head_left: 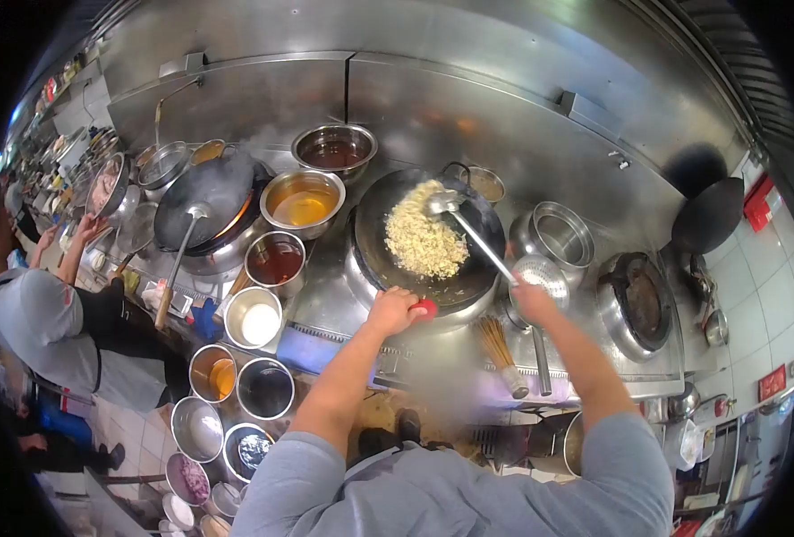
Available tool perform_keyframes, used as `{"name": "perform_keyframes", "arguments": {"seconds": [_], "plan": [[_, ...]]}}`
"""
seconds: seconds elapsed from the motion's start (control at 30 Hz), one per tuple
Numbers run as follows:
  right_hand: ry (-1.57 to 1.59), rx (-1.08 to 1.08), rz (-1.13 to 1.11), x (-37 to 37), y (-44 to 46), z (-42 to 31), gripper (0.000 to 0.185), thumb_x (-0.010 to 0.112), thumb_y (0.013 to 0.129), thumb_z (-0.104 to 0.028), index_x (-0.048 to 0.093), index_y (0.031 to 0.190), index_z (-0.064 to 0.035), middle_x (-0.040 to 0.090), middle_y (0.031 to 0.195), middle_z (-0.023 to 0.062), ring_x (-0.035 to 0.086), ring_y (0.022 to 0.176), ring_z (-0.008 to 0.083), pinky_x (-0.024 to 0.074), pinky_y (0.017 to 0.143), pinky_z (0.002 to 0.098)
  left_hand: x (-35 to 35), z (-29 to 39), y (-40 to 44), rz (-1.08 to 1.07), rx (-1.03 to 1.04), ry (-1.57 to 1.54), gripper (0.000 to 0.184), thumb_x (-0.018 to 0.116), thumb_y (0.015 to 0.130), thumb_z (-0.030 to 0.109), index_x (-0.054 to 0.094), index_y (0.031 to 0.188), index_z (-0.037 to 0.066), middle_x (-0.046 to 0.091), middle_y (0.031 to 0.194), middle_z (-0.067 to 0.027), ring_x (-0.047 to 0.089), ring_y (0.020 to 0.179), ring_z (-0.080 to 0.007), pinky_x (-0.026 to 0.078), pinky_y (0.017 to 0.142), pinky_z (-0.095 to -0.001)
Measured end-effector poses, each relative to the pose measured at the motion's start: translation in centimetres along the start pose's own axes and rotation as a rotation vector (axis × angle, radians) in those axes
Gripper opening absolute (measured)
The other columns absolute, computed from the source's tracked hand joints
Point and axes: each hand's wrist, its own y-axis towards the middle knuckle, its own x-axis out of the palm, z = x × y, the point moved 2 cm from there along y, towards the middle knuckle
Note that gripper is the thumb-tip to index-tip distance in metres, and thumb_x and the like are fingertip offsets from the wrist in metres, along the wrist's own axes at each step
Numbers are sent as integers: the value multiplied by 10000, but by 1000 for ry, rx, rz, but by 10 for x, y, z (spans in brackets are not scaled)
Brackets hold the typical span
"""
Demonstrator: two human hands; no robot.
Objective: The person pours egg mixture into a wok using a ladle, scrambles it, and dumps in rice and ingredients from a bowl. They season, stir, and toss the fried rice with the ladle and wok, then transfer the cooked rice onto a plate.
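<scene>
My left hand is closed on the near rim of a black wok, with a small red pad or cloth showing at the fingers. Yellowish, crumbly food like fried rice lies in the wok, heaped from the middle up its far left side. My right hand grips the handle of a steel ladle. The ladle's bowl rests at the upper edge of the food. A perforated skimmer lies just beyond my right hand, partly behind it.
Left of the wok stand steel bowls of oil and dark liquid, plus several pots. A bamboo brush lies in front. Another burner sits right. A co-worker stands left beside a steaming wok.
</scene>
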Motion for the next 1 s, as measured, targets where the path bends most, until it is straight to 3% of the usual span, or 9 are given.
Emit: {"name": "perform_keyframes", "arguments": {"seconds": [0.17, 0.27, 0.33, 0.4, 0.53, 0.63, 0.73, 0.8, 1.0], "plan": [[151, -37, 34, 78, -80, -39, 483, 508, 952, -294, 411, 1415, -196, 653, 861, 256, 630, 773, 467, 513, 709, 527, -2, 10, 4, -47, 1, 38, 343, 592, 867, 457, 689, 948, 138, 660, 962, -30, 568, 1024, -228, 394, 871, -444], [158, -60, 67, 41, -136, -50, 492, 517, 959, -278, 405, 1433, -214, 642, 733, 199, 646, 642, 370, 523, 601, 469, 8, 15, 8, -25, 10, 35, 352, 577, 883, 463, 674, 927, 128, 651, 930, -46, 577, 1010, -249, 393, 845, -436], [617, 410, -276, -21, -153, -64, 486, 506, 973, -255, 400, 1447, -226, 588, 647, 104, 586, 499, 210, 478, 467, 360, 16, 21, 7, -5, -19, -2, 358, 570, 889, 463, 675, 929, 124, 654, 940, -51, 582, 1006, -249, 398, 844, -446], [841, 381, -127, -2, -138, -55, 455, 474, 991, -240, 414, 1441, -208, 528, 614, 46, 477, 427, 106, 392, 384, 283, 17, 27, 8, -18, -22, 16, 362, 564, 892, 466, 676, 931, 124, 656, 947, -57, 583, 1007, -251, 401, 842, -455], [900, 403, 57, 6, -45, -87, 395, 430, 1007, -241, 461, 1389, -143, 536, 606, 61, 487, 431, 134, 405, 402, 309, 15, 29, 8, -36, -27, 47, 375, 542, 904, 471, 674, 944, 123, 664, 966, -70, 586, 1015, -262, 410, 833, -477], [1360, 577, 56, 61, 18, -116, 382, 434, 1005, -259, 476, 1352, -107, 574, 645, 84, 498, 417, 176, 432, 405, 350, 7, 37, 10, -51, -19, 85, 379, 534, 909, 473, 673, 954, 124, 669, 962, -73, 591, 1009, -265, 414, 836, -481], [836, 354, -162, 49, -9, -156, 391, 460, 989, -238, 471, 1367, -139, 645, 811, 193, 630, 593, 276, 507, 548, 417, 2, 34, 7, -41, -19, 69, 373, 534, 907, 477, 675, 956, 135, 670, 953, -78, 597, 996, -266, 415, 837, -488], [423, 2, 143, 69, -51, -137, 394, 455, 979, -218, 477, 1370, -182, 662, 906, 233, 663, 774, 347, 514, 688, 476, 1, 31, 7, -40, -12, 79, 371, 537, 905, 477, 673, 946, 134, 670, 952, -76, 597, 998, -265, 415, 836, -491], [64, 213, -140, 6, -128, -85, 488, 446, 970, -245, 367, 1447, -176, 664, 926, 237, 641, 848, 423, 503, 760, 512, 6, 25, 9, -42, 8, 20, 374, 541, 908, 466, 657, 881, 112, 666, 933, -84, 597, 990, -272, 415, 833, -489]]}}
